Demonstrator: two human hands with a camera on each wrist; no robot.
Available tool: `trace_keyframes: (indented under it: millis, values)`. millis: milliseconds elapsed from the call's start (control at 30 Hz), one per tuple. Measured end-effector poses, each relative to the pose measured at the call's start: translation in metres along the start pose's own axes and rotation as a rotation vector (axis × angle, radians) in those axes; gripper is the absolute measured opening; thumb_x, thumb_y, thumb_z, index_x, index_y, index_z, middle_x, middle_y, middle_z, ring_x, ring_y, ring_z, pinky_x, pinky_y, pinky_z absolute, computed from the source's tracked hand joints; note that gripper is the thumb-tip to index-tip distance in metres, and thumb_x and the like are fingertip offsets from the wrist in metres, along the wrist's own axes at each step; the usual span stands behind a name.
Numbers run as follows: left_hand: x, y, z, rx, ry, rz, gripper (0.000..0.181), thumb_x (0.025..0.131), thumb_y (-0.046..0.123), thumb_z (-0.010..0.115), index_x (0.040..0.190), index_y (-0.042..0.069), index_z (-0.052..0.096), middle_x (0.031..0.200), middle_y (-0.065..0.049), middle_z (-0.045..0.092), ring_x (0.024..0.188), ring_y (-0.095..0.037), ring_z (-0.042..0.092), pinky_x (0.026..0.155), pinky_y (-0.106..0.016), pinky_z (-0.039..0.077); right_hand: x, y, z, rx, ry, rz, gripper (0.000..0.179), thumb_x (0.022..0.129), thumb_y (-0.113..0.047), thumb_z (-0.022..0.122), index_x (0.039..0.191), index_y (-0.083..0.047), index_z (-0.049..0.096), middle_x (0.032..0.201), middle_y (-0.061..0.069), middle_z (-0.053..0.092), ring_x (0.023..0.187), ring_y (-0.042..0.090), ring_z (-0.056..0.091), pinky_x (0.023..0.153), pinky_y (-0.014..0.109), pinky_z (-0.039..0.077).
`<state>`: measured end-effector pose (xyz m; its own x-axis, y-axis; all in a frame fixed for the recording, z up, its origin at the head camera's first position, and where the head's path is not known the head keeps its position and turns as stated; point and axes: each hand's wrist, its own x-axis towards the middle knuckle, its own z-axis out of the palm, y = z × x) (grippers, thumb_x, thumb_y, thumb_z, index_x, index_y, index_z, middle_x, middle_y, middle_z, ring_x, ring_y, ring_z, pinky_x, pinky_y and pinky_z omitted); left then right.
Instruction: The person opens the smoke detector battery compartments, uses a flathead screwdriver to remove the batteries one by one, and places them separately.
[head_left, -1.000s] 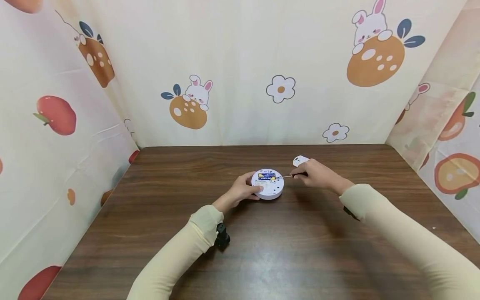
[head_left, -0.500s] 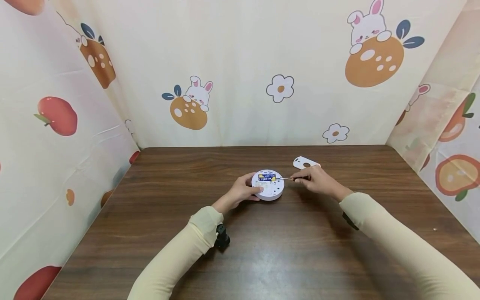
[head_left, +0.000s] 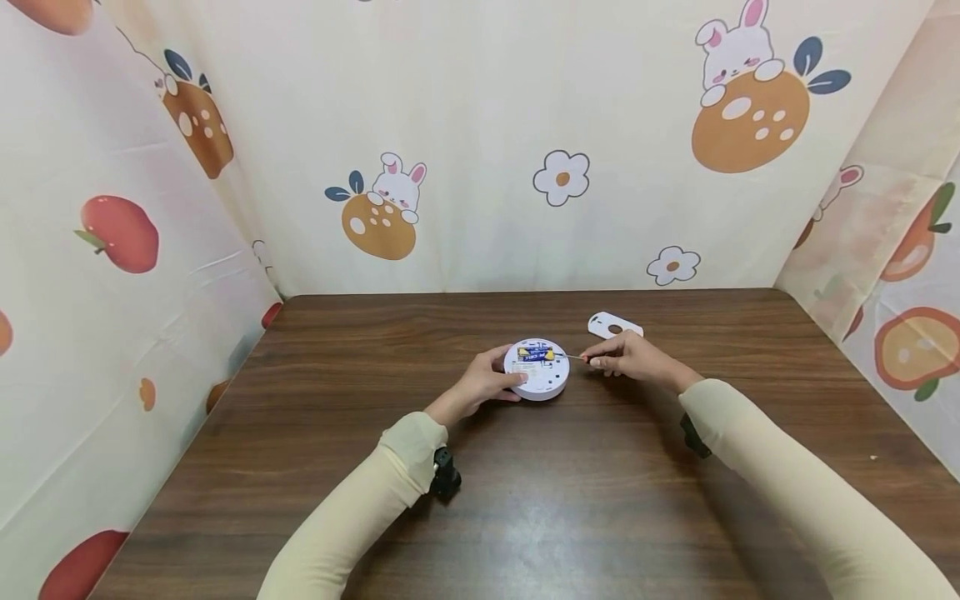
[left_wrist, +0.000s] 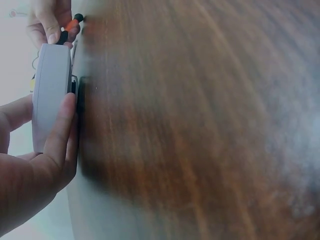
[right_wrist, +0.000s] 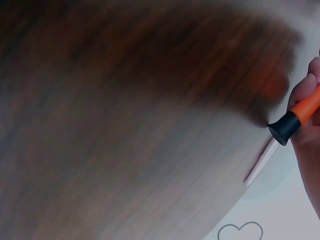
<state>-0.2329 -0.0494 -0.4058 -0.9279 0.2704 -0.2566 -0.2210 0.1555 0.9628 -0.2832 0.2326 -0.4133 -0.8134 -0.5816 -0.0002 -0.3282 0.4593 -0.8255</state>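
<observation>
A round white smoke alarm [head_left: 542, 385] is tilted up off the table in my left hand [head_left: 483, 379]. The thumb lies on its face and the fingers reach behind it, as the left wrist view shows. A blue and yellow battery [head_left: 536, 354] sits in the alarm's face. From the right, my right hand [head_left: 633, 357] grips a small screwdriver [right_wrist: 306, 108] by its orange and black handle. Its thin shaft [head_left: 575, 357] reaches to the battery's right end; the exact contact of the tip is too small to tell.
A white slotted plate [head_left: 600, 323] with a round hole lies on the brown wooden table [head_left: 360, 375], just behind my right hand. Patterned curtains [head_left: 480, 225] enclose the table at the back and both sides.
My right hand has lowered slightly, uncovering more of the white plate, and the screwdriver's angle has shifted. The battery appears slightly more exposed at its right end. My left hand stays nearly still.
</observation>
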Motion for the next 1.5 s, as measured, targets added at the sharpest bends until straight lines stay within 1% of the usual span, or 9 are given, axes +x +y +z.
trace_keyframes:
  millis: [67, 233, 467, 767, 933, 1100, 1300, 1400, 1500]
  values:
    - [0.003, -0.003, 0.0, -0.001, 0.008, -0.001, 0.062, 0.088, -0.001, 0.066, 0.143, 0.005, 0.041, 0.113, -0.018, 0.051, 0.08, -0.021, 0.06, 0.069, -0.035, 0.06, 0.0, 0.0, -0.001, 0.004, -0.004, 0.0, 0.021, 0.092, -0.002, 0.06, 0.109, 0.008, 0.068, 0.086, 0.015, 0.067, 0.068, 0.019, 0.057, 0.058, 0.028, 0.052]
    - [0.004, -0.003, 0.001, -0.008, 0.012, 0.005, 0.062, 0.087, -0.002, 0.067, 0.143, 0.006, 0.042, 0.111, -0.018, 0.051, 0.079, -0.021, 0.059, 0.068, -0.034, 0.06, -0.001, -0.003, -0.004, -0.033, 0.003, -0.026, 0.02, 0.092, -0.001, 0.061, 0.108, 0.008, 0.068, 0.084, 0.016, 0.065, 0.067, 0.02, 0.055, 0.056, 0.028, 0.052]
    - [0.004, -0.004, 0.002, -0.004, 0.02, 0.012, 0.063, 0.087, -0.001, 0.067, 0.144, 0.007, 0.042, 0.111, -0.018, 0.051, 0.079, -0.021, 0.06, 0.067, -0.033, 0.06, -0.004, -0.01, -0.007, -0.083, 0.016, -0.037, 0.018, 0.092, -0.002, 0.062, 0.106, 0.005, 0.069, 0.077, 0.014, 0.061, 0.065, 0.017, 0.051, 0.053, 0.022, 0.045]
    - [0.004, -0.004, 0.003, -0.007, 0.028, 0.008, 0.063, 0.086, -0.002, 0.068, 0.143, 0.008, 0.043, 0.111, -0.018, 0.052, 0.076, -0.02, 0.06, 0.067, -0.034, 0.06, -0.009, -0.018, -0.008, -0.12, 0.037, -0.078, 0.017, 0.091, -0.001, 0.063, 0.105, 0.003, 0.07, 0.077, 0.019, 0.06, 0.061, 0.014, 0.049, 0.049, 0.02, 0.042]
    - [0.005, -0.003, 0.004, -0.011, 0.03, 0.001, 0.063, 0.086, -0.002, 0.068, 0.143, 0.008, 0.043, 0.112, -0.018, 0.052, 0.077, -0.021, 0.06, 0.067, -0.034, 0.06, -0.011, -0.022, -0.01, -0.15, 0.043, -0.072, 0.018, 0.091, -0.001, 0.062, 0.107, 0.001, 0.07, 0.081, 0.018, 0.063, 0.061, 0.011, 0.049, 0.05, 0.021, 0.043]
    - [0.007, 0.0, 0.003, 0.007, 0.019, -0.047, 0.065, 0.087, -0.001, 0.067, 0.145, 0.01, 0.041, 0.12, -0.019, 0.052, 0.079, -0.021, 0.06, 0.067, -0.033, 0.06, -0.015, -0.025, -0.011, -0.171, 0.054, -0.081, 0.018, 0.09, -0.001, 0.063, 0.107, 0.002, 0.07, 0.086, 0.015, 0.065, 0.065, 0.014, 0.05, 0.051, 0.021, 0.043]
    - [0.008, 0.006, -0.003, 0.063, 0.004, -0.117, 0.067, 0.087, 0.0, 0.065, 0.147, 0.014, 0.038, 0.131, -0.018, 0.048, 0.083, -0.02, 0.058, 0.07, -0.035, 0.059, -0.018, -0.028, -0.011, -0.196, 0.074, -0.112, 0.016, 0.089, 0.0, 0.064, 0.104, 0.002, 0.071, 0.089, 0.012, 0.067, 0.072, 0.021, 0.052, 0.055, 0.021, 0.041]
    - [0.008, 0.008, -0.006, 0.076, 0.027, -0.127, 0.068, 0.086, 0.0, 0.064, 0.147, 0.013, 0.038, 0.134, -0.02, 0.045, 0.089, -0.022, 0.057, 0.074, -0.037, 0.058, -0.019, -0.03, -0.011, -0.216, 0.074, -0.122, 0.017, 0.089, 0.001, 0.065, 0.105, 0.002, 0.07, 0.091, 0.01, 0.069, 0.075, 0.024, 0.054, 0.059, 0.024, 0.044]
    - [0.008, 0.008, -0.007, 0.072, 0.086, -0.107, 0.064, 0.086, 0.001, 0.063, 0.145, 0.008, 0.039, 0.134, -0.021, 0.044, 0.098, -0.026, 0.056, 0.077, -0.037, 0.058, -0.02, -0.032, -0.011, -0.234, 0.065, -0.123, 0.018, 0.089, 0.001, 0.065, 0.106, 0.002, 0.07, 0.094, 0.01, 0.069, 0.078, 0.025, 0.057, 0.063, 0.026, 0.047]
